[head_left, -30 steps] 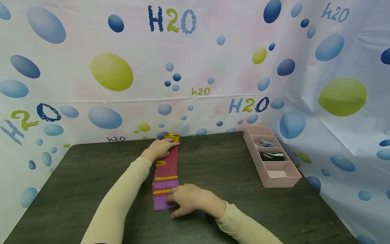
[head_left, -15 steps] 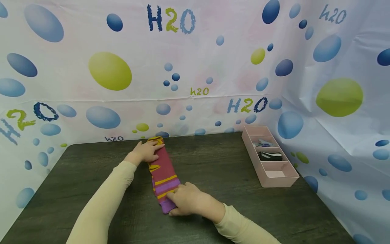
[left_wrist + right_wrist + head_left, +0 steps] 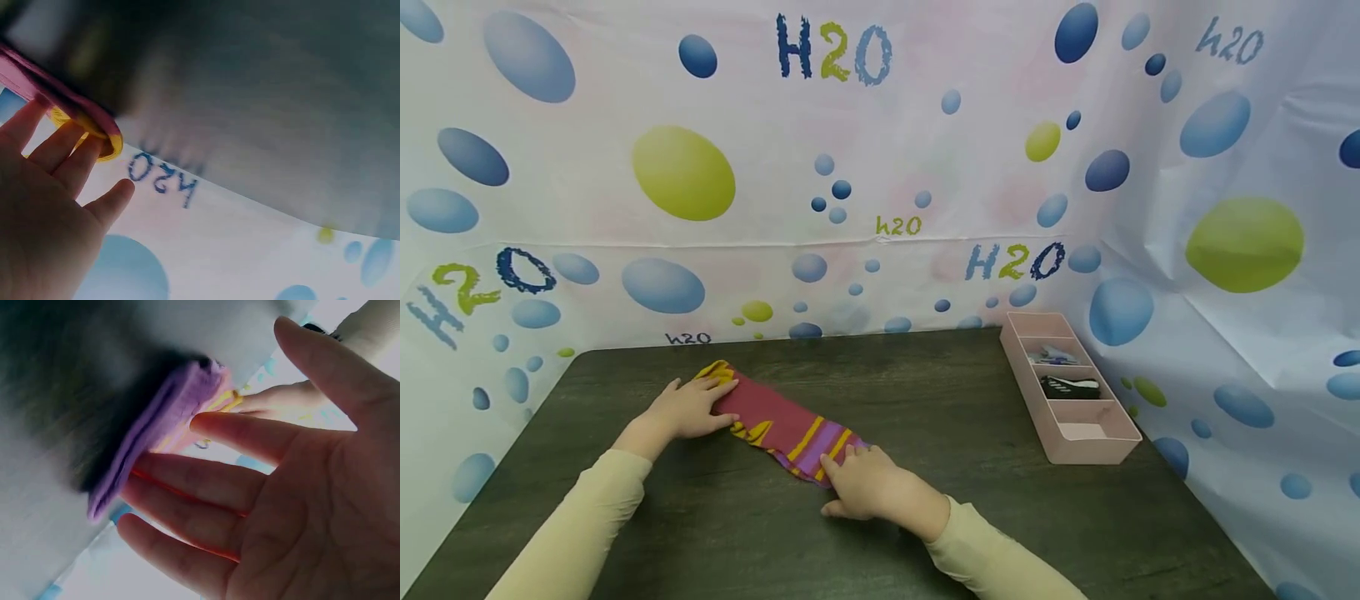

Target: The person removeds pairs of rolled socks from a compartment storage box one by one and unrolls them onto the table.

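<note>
A dark red sock [image 3: 778,412] with purple and yellow stripes lies flat and slanting across the dark table in the head view. My left hand [image 3: 681,410] rests on its yellow-patterned end at the upper left, fingers spread. At the striped purple end, my right hand [image 3: 880,490] touches the fabric with extended fingers. The left wrist view shows the yellow tip [image 3: 114,134] of the sock over the left fingertips. From the right wrist, the folded purple cuff [image 3: 156,425] appears against straight fingers of that hand, palm in view.
On the right of the dark wooden table [image 3: 925,392] stands a pink divided box [image 3: 1028,400]. Its compartments hold a black item with white stripes [image 3: 1070,387] and some small bluish-grey pieces [image 3: 1052,356]. A bubble-printed sheet [image 3: 880,150] hangs behind the table.
The sock has turned from nearly upright in view to a slant, its yellow end swinging left and nearer with my left hand. My right hand stays about where it was, at the cuff.
</note>
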The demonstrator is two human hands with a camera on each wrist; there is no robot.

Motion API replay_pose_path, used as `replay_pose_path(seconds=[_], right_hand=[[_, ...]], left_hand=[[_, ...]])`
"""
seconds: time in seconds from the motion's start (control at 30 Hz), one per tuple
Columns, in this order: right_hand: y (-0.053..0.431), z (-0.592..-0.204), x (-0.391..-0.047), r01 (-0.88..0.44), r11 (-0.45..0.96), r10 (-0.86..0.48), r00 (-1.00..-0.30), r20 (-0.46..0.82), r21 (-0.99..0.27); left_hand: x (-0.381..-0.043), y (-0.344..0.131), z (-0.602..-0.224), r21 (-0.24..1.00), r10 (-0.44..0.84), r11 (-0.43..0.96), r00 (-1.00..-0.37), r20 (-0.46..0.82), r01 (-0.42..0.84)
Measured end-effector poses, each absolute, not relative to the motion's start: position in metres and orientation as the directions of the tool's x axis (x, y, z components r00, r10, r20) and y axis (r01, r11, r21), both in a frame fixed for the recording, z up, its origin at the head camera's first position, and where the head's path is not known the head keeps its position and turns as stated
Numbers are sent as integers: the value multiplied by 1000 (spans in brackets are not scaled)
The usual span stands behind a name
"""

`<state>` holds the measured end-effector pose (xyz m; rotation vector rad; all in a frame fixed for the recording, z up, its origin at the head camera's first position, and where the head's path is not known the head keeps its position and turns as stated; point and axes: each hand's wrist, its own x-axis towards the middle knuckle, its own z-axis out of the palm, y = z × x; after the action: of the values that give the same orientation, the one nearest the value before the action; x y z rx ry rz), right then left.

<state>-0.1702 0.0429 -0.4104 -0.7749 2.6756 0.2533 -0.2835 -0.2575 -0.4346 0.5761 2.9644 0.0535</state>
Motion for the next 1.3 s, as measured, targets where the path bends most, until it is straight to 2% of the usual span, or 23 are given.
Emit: replay_pose_path(seconds=[0.23, 0.53, 0.77, 1.3], right_hand=[[33, -419, -199, -501, 857, -431, -823, -370, 118], [23, -430, -244, -483, 876, -445, -809, -384, 2], [12, -435, -274, -506, 862, -480, -795, -372, -32], [-31, -435, -311, -532, 847, -509, -803, -310, -13]], left_hand=[[-242, -282, -434, 76, 313, 948, -949, -47, 309], [-201, -299, -436, 5, 268, 963, -962, -43, 268], [-172, -307, -433, -40, 257, 965, -966, -23, 257], [-101, -300, -442, -27, 242, 970, -968, 69, 241]])
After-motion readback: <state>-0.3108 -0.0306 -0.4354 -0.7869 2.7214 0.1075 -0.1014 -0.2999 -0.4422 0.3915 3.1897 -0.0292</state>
